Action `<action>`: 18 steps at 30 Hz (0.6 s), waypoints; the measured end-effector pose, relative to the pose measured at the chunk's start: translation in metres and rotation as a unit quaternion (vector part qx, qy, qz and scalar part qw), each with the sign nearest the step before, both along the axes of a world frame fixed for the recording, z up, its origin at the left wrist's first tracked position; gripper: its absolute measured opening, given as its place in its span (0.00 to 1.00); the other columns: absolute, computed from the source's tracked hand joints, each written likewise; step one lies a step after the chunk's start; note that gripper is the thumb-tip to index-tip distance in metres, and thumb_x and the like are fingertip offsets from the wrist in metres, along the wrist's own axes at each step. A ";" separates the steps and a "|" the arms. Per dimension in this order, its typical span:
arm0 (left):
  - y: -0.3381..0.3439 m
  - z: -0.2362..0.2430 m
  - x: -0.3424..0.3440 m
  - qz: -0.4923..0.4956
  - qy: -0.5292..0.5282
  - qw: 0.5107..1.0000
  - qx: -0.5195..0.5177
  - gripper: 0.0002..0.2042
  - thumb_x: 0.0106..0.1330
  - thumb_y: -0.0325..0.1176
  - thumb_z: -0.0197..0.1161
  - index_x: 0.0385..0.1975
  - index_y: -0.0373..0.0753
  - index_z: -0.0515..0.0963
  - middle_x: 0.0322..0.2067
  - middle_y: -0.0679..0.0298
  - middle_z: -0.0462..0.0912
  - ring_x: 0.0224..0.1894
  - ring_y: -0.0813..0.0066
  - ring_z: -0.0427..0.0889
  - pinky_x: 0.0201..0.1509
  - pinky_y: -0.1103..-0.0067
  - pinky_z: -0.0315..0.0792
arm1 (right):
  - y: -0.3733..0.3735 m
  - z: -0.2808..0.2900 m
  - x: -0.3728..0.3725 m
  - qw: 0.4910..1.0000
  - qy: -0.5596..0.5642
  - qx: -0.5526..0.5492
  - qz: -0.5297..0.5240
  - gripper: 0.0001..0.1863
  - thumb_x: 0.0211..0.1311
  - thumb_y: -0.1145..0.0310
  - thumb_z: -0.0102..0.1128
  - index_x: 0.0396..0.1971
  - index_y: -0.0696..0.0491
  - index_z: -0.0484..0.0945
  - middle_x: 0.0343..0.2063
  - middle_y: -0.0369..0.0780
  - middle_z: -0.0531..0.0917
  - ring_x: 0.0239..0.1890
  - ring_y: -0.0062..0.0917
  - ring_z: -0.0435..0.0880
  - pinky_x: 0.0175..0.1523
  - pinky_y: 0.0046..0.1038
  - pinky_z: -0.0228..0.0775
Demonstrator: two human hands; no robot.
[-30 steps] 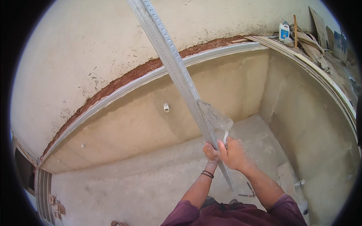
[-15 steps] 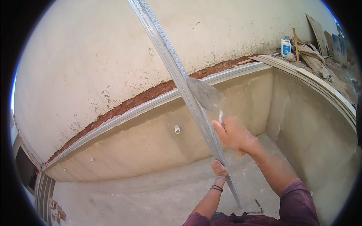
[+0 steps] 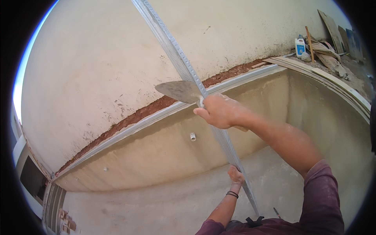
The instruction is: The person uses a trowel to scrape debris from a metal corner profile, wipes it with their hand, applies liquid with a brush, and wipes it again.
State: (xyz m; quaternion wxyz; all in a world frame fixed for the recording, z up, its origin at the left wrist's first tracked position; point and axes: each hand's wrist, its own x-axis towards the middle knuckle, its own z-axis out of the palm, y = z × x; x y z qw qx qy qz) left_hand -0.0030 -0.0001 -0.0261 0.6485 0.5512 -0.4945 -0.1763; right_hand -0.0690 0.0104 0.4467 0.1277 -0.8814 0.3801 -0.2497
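A long grey metal profile (image 3: 172, 51), with rows of punched holes along its edges, slants from the top of the view down to the floor beside my body. Low on that profile, my left hand (image 3: 235, 174) is closed around it. Higher up, my right hand (image 3: 219, 111) grips the handle of a pointed trowel (image 3: 178, 91). The trowel's grey blade lies across the profile and points left. Most of its handle is hidden inside my fist.
A concrete basin wall (image 3: 156, 149) with a white pipe stub (image 3: 192, 136) runs below a metal-edged rim (image 3: 137, 128). Behind it rises a cream wall (image 3: 98, 58). Wooden boards (image 3: 333, 80), a white jug (image 3: 300, 47) and crumpled sacking (image 3: 329, 58) lie at the far right.
My right hand has moved up and left with the trowel; its blade now crosses the profile instead of sitting on its right side. My left hand keeps its hold.
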 end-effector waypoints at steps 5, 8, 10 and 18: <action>-0.008 -0.016 -0.009 -0.118 0.140 0.983 -0.022 0.29 0.80 0.56 0.36 0.29 0.37 0.73 0.18 0.63 0.74 0.22 0.70 0.72 0.27 0.70 0.64 | 0.038 0.019 -0.016 0.974 -0.212 -0.082 0.023 0.27 0.77 0.50 0.49 0.32 0.63 0.79 0.26 0.52 0.84 0.32 0.44 0.84 0.40 0.41 0.74; 0.024 0.025 -0.023 -0.217 0.286 0.932 0.050 0.34 0.81 0.57 0.33 0.24 0.37 0.76 0.18 0.64 0.79 0.21 0.72 0.74 0.26 0.73 0.65 | 0.043 -0.073 -0.082 0.940 -0.340 -0.020 0.002 0.23 0.77 0.53 0.53 0.33 0.61 0.77 0.19 0.42 0.79 0.22 0.29 0.77 0.31 0.33 0.67; 0.033 0.049 -0.018 -0.335 0.199 0.918 0.077 0.37 0.78 0.67 0.29 0.40 0.37 0.76 0.29 0.59 0.82 0.32 0.70 0.81 0.37 0.73 0.76 | 0.047 -0.153 -0.133 0.940 -0.339 -0.010 -0.028 0.16 0.75 0.60 0.58 0.35 0.59 0.76 0.17 0.37 0.75 0.20 0.19 0.71 0.28 0.27 0.63; 0.022 0.139 0.001 -0.373 0.275 0.886 -0.026 0.35 0.79 0.65 0.31 0.45 0.37 0.74 0.33 0.61 0.81 0.37 0.69 0.81 0.46 0.70 0.76 | 0.140 -0.317 -0.151 0.941 -0.300 0.108 -0.112 0.11 0.75 0.68 0.55 0.47 0.61 0.76 0.23 0.45 0.82 0.24 0.33 0.82 0.31 0.33 0.72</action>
